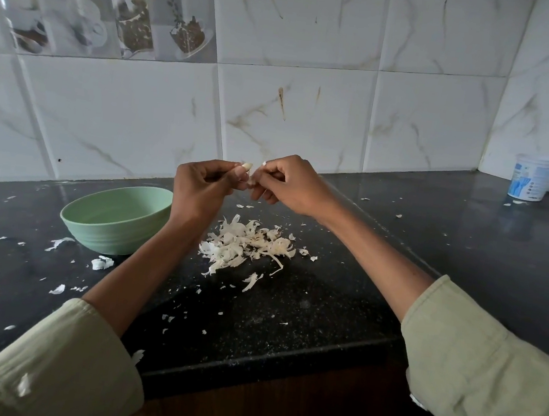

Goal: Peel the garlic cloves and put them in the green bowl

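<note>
Pale green bowl (114,220), black speckled counter (307,300), white gold-veined marble wall tiles (311,116).

Both arms reach forward, raised, pale green sleeves pushed back to mid-forearm. Left hand (202,187): fingers curled, thumb and forefinger pinching a small pale piece at the fingertips. Right hand (291,185): fingers curled, tips meeting the left hand's, pinching at the same spot. Hands touching, wrists angled inward, backs toward camera.
</note>
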Motion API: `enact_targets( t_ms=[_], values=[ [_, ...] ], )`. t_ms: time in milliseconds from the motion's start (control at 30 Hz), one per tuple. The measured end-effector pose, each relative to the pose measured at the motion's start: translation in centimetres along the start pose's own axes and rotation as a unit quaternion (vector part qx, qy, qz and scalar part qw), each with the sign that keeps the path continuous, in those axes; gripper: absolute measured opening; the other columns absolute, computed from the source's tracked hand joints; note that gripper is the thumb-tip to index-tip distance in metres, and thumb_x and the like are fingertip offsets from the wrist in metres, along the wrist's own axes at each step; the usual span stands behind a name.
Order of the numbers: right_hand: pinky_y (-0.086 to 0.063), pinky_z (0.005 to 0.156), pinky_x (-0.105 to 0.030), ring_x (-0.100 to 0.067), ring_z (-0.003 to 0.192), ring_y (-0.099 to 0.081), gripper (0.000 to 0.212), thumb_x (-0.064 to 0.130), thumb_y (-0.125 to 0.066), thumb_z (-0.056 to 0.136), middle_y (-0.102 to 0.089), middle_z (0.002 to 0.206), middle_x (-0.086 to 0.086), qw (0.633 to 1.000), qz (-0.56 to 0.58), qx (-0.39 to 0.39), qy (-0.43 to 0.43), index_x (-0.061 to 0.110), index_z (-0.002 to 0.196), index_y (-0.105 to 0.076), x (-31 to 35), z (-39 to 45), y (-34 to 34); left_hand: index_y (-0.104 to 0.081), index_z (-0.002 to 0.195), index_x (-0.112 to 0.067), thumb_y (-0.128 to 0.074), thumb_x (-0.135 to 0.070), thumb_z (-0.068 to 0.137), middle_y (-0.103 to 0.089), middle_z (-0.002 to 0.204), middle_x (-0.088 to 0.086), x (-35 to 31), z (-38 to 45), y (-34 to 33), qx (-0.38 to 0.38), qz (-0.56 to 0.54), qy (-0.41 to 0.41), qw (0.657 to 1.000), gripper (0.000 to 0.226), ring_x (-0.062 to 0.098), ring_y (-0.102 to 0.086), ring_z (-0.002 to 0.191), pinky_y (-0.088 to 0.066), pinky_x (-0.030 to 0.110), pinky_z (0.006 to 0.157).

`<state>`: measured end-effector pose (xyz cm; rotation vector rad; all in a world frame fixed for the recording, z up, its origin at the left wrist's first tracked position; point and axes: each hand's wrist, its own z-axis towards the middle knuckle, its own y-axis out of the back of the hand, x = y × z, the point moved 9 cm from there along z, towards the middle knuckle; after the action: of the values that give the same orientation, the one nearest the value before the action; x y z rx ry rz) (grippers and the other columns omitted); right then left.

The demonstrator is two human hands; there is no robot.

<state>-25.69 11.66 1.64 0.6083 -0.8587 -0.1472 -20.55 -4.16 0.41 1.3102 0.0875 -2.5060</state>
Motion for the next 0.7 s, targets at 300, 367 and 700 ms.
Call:
enact_targets(
  t_ms=[300, 367, 700],
  values=[
    [-0.053, 0.065, -0.018, -0.005, 0.076, -0.069, 0.039, 0.019, -0.095, 0.071, -0.075, 0.085, 0.002, 0.999, 0.016, 0.016, 0.022, 0.004, 0.099, -0.072, 0.3, -0.2, 1.0, -0.079, 0.107, -0.006, -0.083, -0.014, 0.089, -0.079, 0.092, 0.010, 0.3, 0.3, 0.2, -0.002, -0.021, 0.006, 1.000, 0.020, 0.014, -0.074, 0.080, -0.058, 0.022, 0.075],
    [-0.055, 0.064, -0.023, -0.010, 0.077, -0.070, 0.036, 0.029, -0.088, 0.082, -0.077, 0.090, -0.004, 0.999, 0.035, 0.021, -0.003, 0.007, 0.104, -0.071, 0.0, -0.1, 0.9, -0.078, 0.108, -0.005, -0.084, -0.010, 0.088, -0.079, 0.093, 0.011, 0.2, 0.3, 0.3, 0.000, -0.010, -0.002, 1.000, 0.021, 0.014, -0.075, 0.081, -0.059, 0.024, 0.077],
    [-0.038, 0.052, -0.017, -0.005, 0.054, -0.045, 0.037, 0.033, -0.053, 0.108, -0.052, 0.067, 0.002, 0.997, 0.076, 0.009, -0.009, 0.004, 0.100, -0.073, 0.2, -0.5, -1.0, -0.079, 0.093, -0.012, -0.084, -0.022, 0.089, -0.078, 0.077, -0.002, -1.5, -0.6, -0.6, 0.004, 0.102, -0.062, 0.993, 0.012, 0.009, -0.076, 0.075, -0.057, 0.016, 0.072]
  ],
)
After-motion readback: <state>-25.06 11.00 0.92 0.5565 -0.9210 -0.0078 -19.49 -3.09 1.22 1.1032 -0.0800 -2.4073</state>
